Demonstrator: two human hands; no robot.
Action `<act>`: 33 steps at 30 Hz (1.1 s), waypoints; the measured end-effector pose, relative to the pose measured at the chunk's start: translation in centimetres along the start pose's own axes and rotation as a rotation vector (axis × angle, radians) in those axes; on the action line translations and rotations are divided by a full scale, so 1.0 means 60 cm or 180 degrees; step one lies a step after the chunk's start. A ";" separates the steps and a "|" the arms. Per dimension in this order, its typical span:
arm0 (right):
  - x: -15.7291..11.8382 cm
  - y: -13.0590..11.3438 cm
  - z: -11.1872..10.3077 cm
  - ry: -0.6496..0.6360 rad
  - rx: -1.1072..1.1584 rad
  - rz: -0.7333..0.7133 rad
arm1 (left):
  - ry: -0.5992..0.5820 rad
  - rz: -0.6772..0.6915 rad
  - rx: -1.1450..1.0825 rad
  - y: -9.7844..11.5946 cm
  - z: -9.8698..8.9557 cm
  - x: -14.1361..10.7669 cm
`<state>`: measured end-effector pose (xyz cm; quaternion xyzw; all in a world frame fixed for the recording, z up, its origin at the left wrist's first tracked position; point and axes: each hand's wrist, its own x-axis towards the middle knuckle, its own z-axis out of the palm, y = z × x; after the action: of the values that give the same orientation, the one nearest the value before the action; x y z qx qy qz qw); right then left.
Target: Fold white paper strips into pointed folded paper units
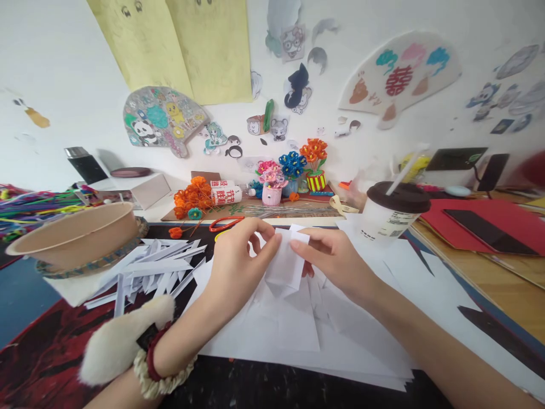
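Between my two hands is a small folded piece of white paper, held up over the table. My left hand pinches its upper left edge between thumb and fingertips. My right hand grips its upper right edge, thumb in front and fingers partly hidden behind. Beneath lie loose sheets of white paper, with smaller cut pieces among them. Left of my hands is a pile of narrow folded paper strips. Orange-handled scissors lie just behind my left hand, partly covered by it.
At right stands a lidded drink cup with a straw, near a dark phone on a red folder. A beige bowl and a fluffy white object are at left. Orange craft flowers and small flower pots line the back.
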<state>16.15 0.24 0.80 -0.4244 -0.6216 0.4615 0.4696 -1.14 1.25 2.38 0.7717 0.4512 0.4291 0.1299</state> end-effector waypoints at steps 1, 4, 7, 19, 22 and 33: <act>-0.001 0.000 0.001 0.0004 -0.0011 0.0020 | 0.0146 0.0105 0.0110 0.001 0.002 -0.002; -0.003 -0.001 0.003 -0.0028 -0.0085 0.0043 | 0.0491 0.0448 0.0434 0.003 0.008 -0.010; -0.004 0.000 0.003 -0.0104 -0.0054 0.0003 | 0.0644 0.0735 0.0664 0.003 0.012 -0.016; 0.003 0.005 -0.005 0.0051 0.0246 -0.0021 | 0.0685 0.2405 0.1885 -0.030 -0.001 -0.016; 0.003 0.003 -0.005 0.0077 0.0273 -0.0041 | 0.0536 0.2497 0.2028 -0.030 -0.005 -0.016; 0.000 0.014 -0.002 0.0446 0.0007 -0.0075 | 0.0290 0.1325 0.0566 -0.004 0.006 -0.010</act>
<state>16.32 0.43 -0.03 -0.4478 -0.5916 0.4258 0.5179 -1.14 0.97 1.70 0.8363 0.3237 0.4396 -0.0504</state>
